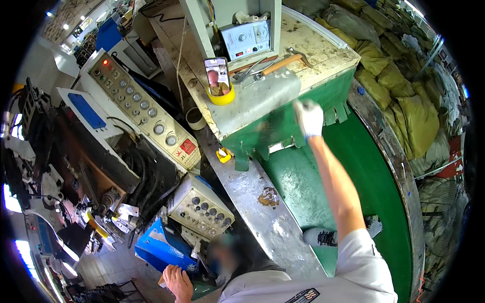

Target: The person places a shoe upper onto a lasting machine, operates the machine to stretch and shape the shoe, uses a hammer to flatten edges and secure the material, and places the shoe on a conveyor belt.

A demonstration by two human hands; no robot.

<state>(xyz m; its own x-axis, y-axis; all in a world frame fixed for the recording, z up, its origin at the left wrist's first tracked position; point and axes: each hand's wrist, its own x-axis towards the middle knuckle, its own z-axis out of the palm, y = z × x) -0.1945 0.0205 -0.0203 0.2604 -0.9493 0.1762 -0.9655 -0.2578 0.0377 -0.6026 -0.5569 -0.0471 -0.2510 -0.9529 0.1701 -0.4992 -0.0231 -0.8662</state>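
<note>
My right hand (309,116), in a white knitted glove, reaches out in front of a green sheet (242,136) hanging from the workbench's edge. Motion blurs its fingertips, so I cannot tell what they hold, if anything. My bare left hand (178,284) is low at the left, beside a blue metal housing (164,247). Its fingers curl over next to a small tan edge; what lies under them is hidden. A smooth green surface (298,177) lies below my right forearm, bordered by a worn metal strip (268,222).
On the workbench (323,40) are a hammer (283,64), pliers, a phone (217,76) propped in a yellow tape roll (222,96), and a blue-faced control box (246,39). Control panels (144,106) stand at the left. Stuffed sacks (419,121) pile up at the right.
</note>
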